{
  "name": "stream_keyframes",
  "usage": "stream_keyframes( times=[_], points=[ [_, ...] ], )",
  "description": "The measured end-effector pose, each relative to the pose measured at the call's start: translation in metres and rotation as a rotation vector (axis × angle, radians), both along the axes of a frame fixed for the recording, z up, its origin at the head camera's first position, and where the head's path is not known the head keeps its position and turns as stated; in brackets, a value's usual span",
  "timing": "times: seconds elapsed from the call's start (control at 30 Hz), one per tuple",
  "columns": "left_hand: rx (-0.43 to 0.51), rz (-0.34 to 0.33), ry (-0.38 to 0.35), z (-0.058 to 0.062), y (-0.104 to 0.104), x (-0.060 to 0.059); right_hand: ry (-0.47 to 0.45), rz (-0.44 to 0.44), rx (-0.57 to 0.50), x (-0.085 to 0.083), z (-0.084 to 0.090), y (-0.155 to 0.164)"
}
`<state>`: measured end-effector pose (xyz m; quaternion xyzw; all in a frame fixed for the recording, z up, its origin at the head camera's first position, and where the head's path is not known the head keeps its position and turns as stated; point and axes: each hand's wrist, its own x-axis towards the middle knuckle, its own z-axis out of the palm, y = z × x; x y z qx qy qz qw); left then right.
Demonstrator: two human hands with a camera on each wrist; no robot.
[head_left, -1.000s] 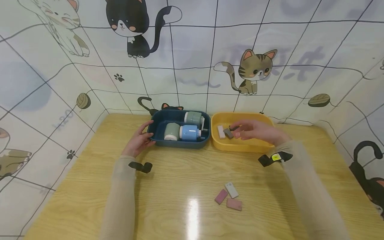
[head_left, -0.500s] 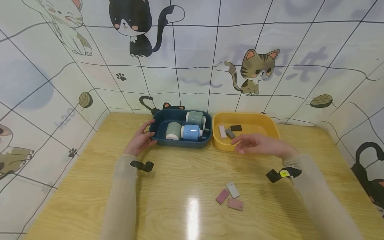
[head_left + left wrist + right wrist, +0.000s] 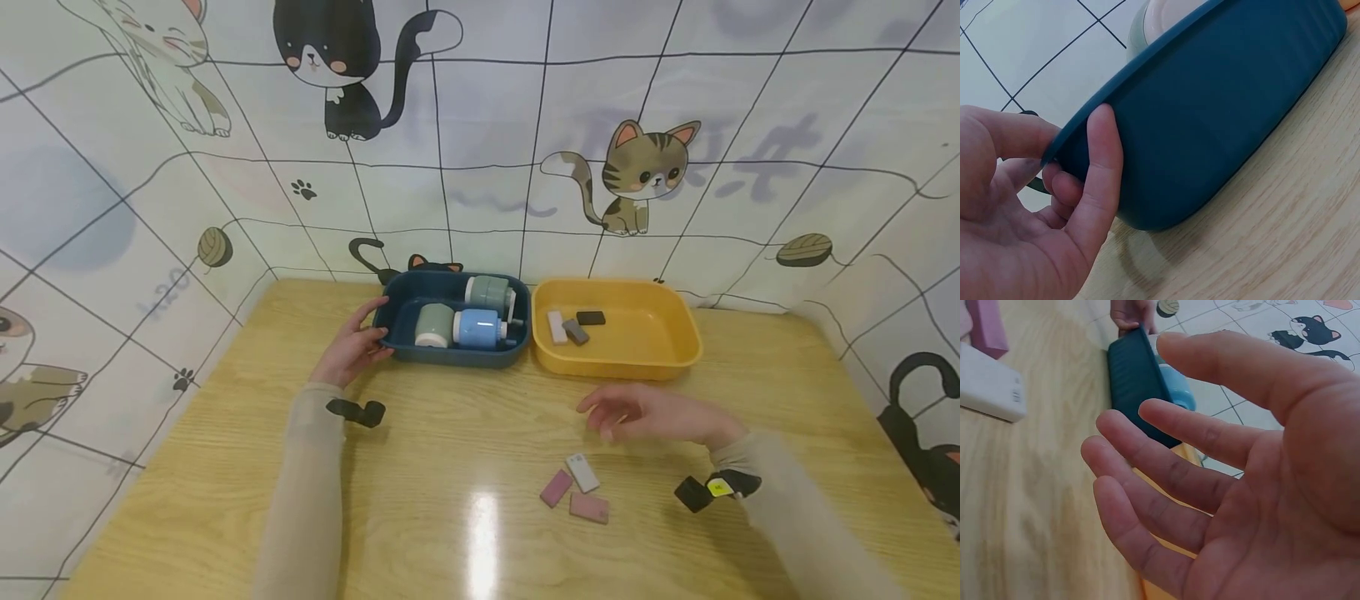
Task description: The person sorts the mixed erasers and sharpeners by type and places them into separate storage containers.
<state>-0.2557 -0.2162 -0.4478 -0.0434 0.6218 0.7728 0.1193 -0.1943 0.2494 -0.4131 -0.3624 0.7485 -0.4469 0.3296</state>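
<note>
My left hand (image 3: 350,348) holds the left end of a dark blue plastic bin (image 3: 461,358). In the left wrist view the thumb (image 3: 1104,150) lies along its outer wall, with other fingers at the rim. Inside the bin lie a blue cylinder (image 3: 476,328) with a white end piece and two sage-green cylinders. My right hand (image 3: 656,414) hovers over the table, palm empty and fingers loosely bent. Just below it in the head view lie a small white block (image 3: 582,472), a mauve block (image 3: 557,488) and a pink block (image 3: 589,507).
A yellow bin (image 3: 615,367) stands right beside the blue one. It contains a white block (image 3: 557,327), a grey block (image 3: 576,332) and a black block (image 3: 591,317). A cat-printed curtain (image 3: 480,125) closes off the back and sides of the wooden table (image 3: 420,467).
My right hand has come out of the yellow bin toward me, uncovering the black block inside, and now hovers near the loose blocks. My left hand has stayed at the blue bin.
</note>
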Motion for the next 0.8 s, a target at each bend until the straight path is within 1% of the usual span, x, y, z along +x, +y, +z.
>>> stream_keyframes(
  times=[0.1, 0.2, 0.37, 0.5, 0.6, 0.73, 0.8],
  points=[
    [-0.002, -0.015, -0.007, 0.007, 0.002, 0.003, -0.021, -0.007, 0.008, 0.005, -0.006, -0.001],
    [-0.004, -0.015, -0.016, 0.009, 0.002, 0.004, -0.044, -0.025, 0.023, 0.01, -0.009, -0.002],
    [-0.013, 0.002, -0.003, -0.001, -0.001, -0.001, -0.075, -0.036, 0.019, 0.016, -0.015, -0.002],
    [-0.019, 0.008, 0.001, -0.003, -0.002, -0.001, -0.081, -0.032, 0.02, 0.021, -0.018, -0.001],
    [-0.026, 0.011, -0.001, -0.003, -0.001, -0.001, -0.023, -0.032, 0.035, 0.026, -0.023, -0.002],
    [-0.036, 0.014, 0.004, -0.003, 0.0, -0.001, 0.135, -0.061, 0.11, 0.033, -0.031, -0.004],
    [-0.036, 0.008, 0.011, -0.004, 0.0, -0.001, 0.176, -0.08, 0.144, 0.036, -0.035, -0.005]
  ],
)
